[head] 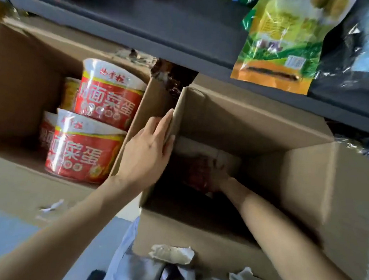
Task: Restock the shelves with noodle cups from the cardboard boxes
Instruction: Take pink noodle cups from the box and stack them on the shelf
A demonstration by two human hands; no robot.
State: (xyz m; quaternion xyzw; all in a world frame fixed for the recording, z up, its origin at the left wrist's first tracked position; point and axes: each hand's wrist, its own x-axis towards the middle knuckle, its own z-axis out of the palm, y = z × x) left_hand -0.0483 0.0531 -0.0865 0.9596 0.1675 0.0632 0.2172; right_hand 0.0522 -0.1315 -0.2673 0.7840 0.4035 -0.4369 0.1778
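Observation:
Two open cardboard boxes sit below a dark shelf (142, 30). The left box (22, 84) holds several red and white noodle cups (109, 95) lying on their sides. My left hand (149, 146) presses with straight fingers against the left flap of the right box (305, 178). My right hand (218, 176) reaches deep into that box and grips a red noodle cup (199, 172) in the shadow at its bottom. The cup is blurred and partly hidden by my hand.
A green and yellow snack bag (285, 40) and dark foil bags (359, 48) hang over the shelf edge at upper right. Torn paper scraps (171, 253) cling to the right box's near wall. Grey floor (7, 237) shows at lower left.

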